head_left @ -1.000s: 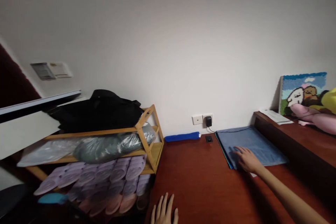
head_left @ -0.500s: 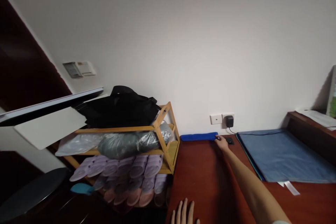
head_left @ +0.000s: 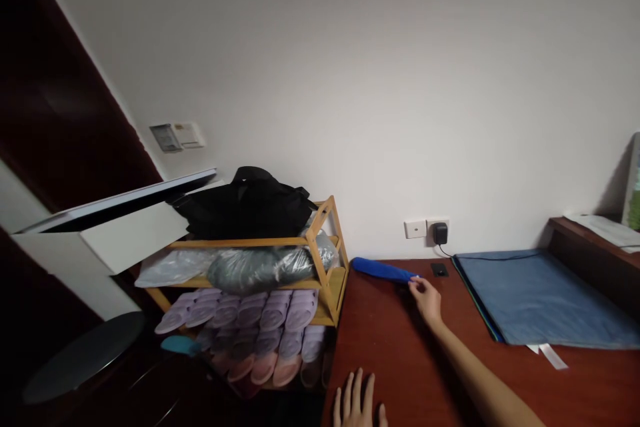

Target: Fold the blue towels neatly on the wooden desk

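One long, narrow, blue cloth-like strip (head_left: 380, 270) slanted across the back of the reddish-brown wooden counter (head_left: 385, 333), just right of and below the frame's centre, its right end pinched in the nearly closed grip of the right hand (head_left: 427, 301). Near the frame's bottom edge, the left hand (head_left: 356, 407) rested on the counter, fingers spread.

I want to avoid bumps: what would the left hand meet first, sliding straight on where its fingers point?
Probably the left part of the long blue item, near the wall; the left hand points that way, though depth is unclear.
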`<state>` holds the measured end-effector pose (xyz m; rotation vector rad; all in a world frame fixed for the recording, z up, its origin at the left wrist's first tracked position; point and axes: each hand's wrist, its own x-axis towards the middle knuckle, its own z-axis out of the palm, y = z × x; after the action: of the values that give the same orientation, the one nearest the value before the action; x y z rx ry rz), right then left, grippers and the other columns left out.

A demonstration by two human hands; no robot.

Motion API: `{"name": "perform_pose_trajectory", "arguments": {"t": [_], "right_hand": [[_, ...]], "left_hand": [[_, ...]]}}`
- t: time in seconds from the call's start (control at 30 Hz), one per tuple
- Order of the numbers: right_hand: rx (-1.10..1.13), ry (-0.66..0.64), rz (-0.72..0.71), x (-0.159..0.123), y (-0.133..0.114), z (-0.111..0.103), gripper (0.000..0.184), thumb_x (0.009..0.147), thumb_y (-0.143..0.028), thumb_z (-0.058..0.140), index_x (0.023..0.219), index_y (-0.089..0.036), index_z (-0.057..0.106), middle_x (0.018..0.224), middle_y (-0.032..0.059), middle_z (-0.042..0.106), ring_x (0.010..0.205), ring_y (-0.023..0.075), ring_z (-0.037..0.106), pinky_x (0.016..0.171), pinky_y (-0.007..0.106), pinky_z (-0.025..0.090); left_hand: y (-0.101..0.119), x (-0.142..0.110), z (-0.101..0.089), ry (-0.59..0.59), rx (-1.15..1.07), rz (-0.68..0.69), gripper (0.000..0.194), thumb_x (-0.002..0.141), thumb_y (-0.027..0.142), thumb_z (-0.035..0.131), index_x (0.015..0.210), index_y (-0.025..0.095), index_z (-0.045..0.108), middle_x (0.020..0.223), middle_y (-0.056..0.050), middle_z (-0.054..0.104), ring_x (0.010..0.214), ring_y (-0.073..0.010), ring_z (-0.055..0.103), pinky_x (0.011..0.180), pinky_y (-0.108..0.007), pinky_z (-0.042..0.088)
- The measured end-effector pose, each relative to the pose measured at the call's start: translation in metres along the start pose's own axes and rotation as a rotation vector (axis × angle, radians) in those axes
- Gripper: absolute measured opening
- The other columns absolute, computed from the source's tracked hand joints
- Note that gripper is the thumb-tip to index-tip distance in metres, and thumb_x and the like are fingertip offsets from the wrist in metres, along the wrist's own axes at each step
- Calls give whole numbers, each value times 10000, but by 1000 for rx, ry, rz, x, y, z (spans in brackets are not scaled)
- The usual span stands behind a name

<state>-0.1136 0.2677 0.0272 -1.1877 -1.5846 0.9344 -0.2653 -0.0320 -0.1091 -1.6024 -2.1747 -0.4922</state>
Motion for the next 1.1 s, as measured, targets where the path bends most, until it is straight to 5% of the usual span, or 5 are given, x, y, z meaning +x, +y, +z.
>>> {"name": "perform_pose_trajectory", "arguments": {"t": [0.23,0.43,0.73,0.87,1.1], "right_hand": [[75,-259,-154,-193,-31,-58,388,905,-581,586,886,-260,803,889,63,813,826,259,750,807,341,589],[40,-211,-179,-311,-51,-96,315,932,-535,626,912,-272,799,913,79,749,865,253,695,852,370,571],[462,-179,139,-337,-47,-133,519,748,-740,757,812,-225,748,751,42,733,737,229,682,700,321,552],[690,-213,367,-336,-54,-148,625,578,-748,880,864,-197,803,693,28,720,650,202,631,604,303,495],[1025,-378,482,-335,-78,-181,469,669,-524,947,993,-205,832,885,51,780,803,189,684,762,300,527]], "left_hand": [[33,24,-74,-35,-89,-56,470,965,277,535,1412,260,681,1499,-91,665,1396,-323,589,1180,-580,446],[75,28,-145,-116,-399,-57,455,1056,359,365,943,241,790,988,-87,786,1025,-257,716,1003,-450,544],[171,-62,-157,-238,-1180,-673,933,703,1029,439,967,209,798,610,-43,651,572,-237,591,567,-349,491],[190,-44,-191,-273,-1323,-673,851,652,987,599,895,195,794,637,-30,643,552,-178,541,539,-302,444],[194,-34,-238,-437,-1463,-521,615,733,652,798,1144,194,784,1002,-97,787,851,-248,693,792,-330,557]]}}
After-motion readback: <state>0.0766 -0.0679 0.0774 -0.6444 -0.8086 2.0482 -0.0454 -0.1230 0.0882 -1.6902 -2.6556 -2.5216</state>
